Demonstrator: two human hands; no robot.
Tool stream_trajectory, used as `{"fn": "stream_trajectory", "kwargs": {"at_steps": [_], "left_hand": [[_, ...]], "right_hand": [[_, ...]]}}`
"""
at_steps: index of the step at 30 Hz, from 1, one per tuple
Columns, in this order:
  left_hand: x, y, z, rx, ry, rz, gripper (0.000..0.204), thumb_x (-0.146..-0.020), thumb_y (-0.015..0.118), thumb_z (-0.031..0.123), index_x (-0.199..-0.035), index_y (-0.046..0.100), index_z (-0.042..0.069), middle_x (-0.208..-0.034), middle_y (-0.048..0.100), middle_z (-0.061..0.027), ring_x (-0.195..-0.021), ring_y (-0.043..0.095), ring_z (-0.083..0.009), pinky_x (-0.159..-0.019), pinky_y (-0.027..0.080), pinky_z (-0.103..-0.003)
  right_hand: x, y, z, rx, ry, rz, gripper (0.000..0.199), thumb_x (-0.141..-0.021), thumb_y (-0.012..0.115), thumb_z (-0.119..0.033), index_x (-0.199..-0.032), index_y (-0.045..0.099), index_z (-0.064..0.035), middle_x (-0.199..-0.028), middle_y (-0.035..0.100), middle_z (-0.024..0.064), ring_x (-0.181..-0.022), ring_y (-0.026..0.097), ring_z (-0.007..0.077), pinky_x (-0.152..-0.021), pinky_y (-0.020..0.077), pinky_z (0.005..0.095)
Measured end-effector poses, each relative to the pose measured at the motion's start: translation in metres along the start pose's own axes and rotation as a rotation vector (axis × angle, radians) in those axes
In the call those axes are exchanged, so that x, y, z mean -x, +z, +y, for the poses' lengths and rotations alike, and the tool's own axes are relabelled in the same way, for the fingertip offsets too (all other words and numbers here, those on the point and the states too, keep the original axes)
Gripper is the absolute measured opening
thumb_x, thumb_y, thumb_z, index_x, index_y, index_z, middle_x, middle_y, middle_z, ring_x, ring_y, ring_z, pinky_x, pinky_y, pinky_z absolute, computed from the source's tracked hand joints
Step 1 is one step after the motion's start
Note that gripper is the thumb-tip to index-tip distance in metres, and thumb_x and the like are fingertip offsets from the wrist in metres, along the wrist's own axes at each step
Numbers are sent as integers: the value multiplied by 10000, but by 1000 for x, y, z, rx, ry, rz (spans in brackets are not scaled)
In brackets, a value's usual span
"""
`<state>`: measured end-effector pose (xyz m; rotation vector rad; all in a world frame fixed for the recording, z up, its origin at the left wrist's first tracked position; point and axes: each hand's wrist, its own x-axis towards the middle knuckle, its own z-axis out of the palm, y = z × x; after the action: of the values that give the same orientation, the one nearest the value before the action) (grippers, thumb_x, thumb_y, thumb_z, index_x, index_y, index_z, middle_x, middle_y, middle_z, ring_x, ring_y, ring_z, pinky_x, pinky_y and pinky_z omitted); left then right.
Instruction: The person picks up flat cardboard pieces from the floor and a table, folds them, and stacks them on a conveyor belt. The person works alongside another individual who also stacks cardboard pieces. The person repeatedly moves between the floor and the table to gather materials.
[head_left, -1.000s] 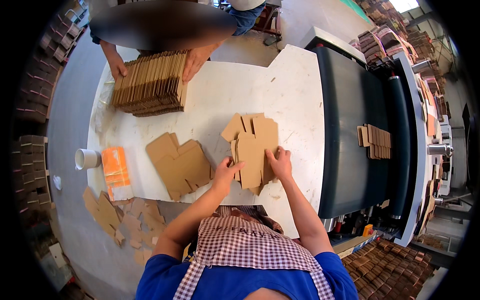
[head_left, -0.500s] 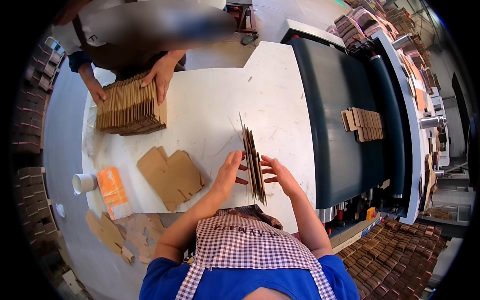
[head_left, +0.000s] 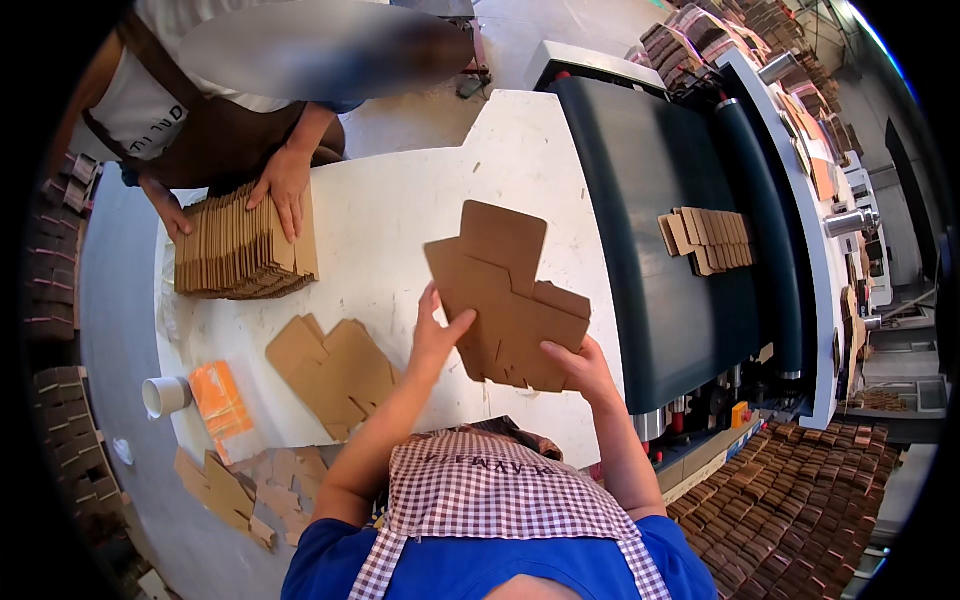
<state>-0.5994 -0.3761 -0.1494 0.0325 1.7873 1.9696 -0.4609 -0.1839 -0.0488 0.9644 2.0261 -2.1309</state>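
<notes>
Between my hands, tilted with the broad face upward, is a small stack of flat folded cardboard boxes [head_left: 500, 285]. My left hand [head_left: 436, 333] grips its left edge, with the thumb on top. At the lower right corner my right hand [head_left: 580, 366] pinches it, thumb also on the upper face. How many pieces lie in the stack is hard to see. Left of my left forearm, more flat brown cardboard boxes [head_left: 335, 370] lie on the white table [head_left: 390, 210].
A co-worker's hands [head_left: 285, 190] hold a long row of upright folded cardboard [head_left: 235, 240] at the far left. A dark conveyor belt [head_left: 660, 190] on the right carries overlapping cardboard pieces [head_left: 710, 240]. An orange-and-white packet [head_left: 222, 400] and a white roll [head_left: 166, 397] sit at the left edge.
The cardboard stack has turned from edge-on to broad face up. My hands, loose beside it before, now grip it. The co-worker has shifted slightly.
</notes>
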Motion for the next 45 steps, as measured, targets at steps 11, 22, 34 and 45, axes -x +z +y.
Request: {"fn": "stream_trajectory", "kwargs": {"at_steps": [11,22,34,45], "left_hand": [[8,-46,1,-261,259,-544,861,-719,816,15,-1451,379,139,-1400,484,-109,-1308,450,-267,-1099,369,-360],[13,-49,-34,-199,523,-501,437,-801,706,-19,-1183,526,91,-1379,469,-108,-1267,460,-240,-1063,382,-347],[108,-140,-3,82,-58,370,529,-852,756,175,-1266,496,-28,-1133,628,-140,-1054,615,-210,-885,505,-327],[119,-223,-98,-567,-200,955,678,-685,786,299,-1255,540,27,-1172,540,-188,-1114,495,-364,-973,427,-437]], "right_hand": [[-14,-16,72,295,-286,-70,913,-754,777,-10,-1513,284,-128,-1442,455,126,-1334,438,243,-1112,360,385],[-11,-9,107,430,-330,-1,565,-767,718,101,-1283,555,-61,-1258,619,87,-1189,577,232,-1021,451,336],[-50,127,53,420,-211,-303,507,-846,760,-196,-1220,497,23,-1015,690,130,-887,645,170,-795,533,334],[-102,262,115,886,-188,-356,733,-783,785,-413,-1264,531,78,-1177,627,247,-1030,645,301,-849,520,360]]}}
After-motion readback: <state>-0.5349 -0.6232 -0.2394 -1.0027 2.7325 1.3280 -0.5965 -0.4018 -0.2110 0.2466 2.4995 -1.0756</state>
